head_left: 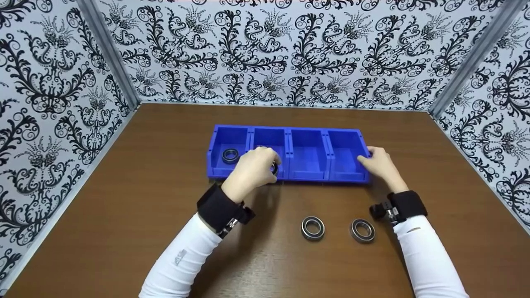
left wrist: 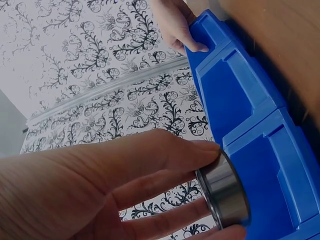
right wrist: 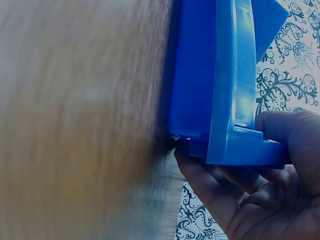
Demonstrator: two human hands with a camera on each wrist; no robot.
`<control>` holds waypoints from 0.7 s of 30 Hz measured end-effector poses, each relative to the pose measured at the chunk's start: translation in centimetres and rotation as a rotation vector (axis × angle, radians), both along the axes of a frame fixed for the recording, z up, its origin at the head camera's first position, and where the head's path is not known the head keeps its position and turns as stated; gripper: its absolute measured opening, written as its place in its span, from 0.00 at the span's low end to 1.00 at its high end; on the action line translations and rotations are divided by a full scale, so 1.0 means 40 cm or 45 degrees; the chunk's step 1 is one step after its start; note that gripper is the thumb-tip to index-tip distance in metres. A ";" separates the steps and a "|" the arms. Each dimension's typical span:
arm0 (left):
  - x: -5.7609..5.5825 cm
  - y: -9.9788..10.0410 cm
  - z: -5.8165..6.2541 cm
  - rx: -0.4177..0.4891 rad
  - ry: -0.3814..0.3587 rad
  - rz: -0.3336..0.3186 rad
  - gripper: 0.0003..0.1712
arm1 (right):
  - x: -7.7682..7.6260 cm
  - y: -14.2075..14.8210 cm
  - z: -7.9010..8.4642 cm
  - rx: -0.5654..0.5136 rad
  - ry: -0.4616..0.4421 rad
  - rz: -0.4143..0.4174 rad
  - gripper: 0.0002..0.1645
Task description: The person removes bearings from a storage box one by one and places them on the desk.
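A blue four-compartment bin (head_left: pixel 308 176) stands on the brown table. My left hand (head_left: pixel 254 167) pinches a ball bearing (left wrist: pixel 227 192) between thumb and fingers, over the second compartment from the left. In the head view the hand covers most of that bearing. Another bearing (head_left: pixel 224 157) lies inside the leftmost compartment. At the bin's right end, my right hand (head_left: pixel 381 165) grips the side wall, thumb inside and fingers outside, as the right wrist view (right wrist: pixel 250 200) also has it. The two compartments on the right hold nothing visible.
Two more bearings lie flat on the table in front of the bin, a middle bearing (head_left: pixel 304 229) and a right bearing (head_left: pixel 354 230). Patterned wall panels (head_left: pixel 265 54) with grey corner posts (head_left: pixel 109 51) enclose the table at the back and sides.
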State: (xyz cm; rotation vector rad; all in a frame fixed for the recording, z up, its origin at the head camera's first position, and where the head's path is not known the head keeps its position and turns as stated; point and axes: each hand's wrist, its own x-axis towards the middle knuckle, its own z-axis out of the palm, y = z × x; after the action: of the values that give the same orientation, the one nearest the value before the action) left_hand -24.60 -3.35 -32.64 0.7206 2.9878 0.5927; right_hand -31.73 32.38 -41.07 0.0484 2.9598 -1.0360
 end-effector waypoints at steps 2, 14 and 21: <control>0.003 -0.001 -0.002 0.000 -0.005 -0.010 0.19 | -0.001 0.000 -0.001 -0.003 -0.008 0.002 0.33; 0.028 -0.005 -0.005 -0.004 -0.018 -0.028 0.21 | -0.003 0.004 -0.001 -0.005 -0.014 0.022 0.33; 0.045 -0.005 -0.008 -0.016 -0.034 -0.050 0.20 | -0.001 0.003 0.000 -0.007 -0.017 0.024 0.34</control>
State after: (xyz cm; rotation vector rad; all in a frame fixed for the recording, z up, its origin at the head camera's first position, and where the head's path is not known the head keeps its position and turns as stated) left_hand -22.80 -3.56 -32.96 0.7619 2.9431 0.5760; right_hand -31.75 32.49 -41.08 0.0272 2.9393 -1.0377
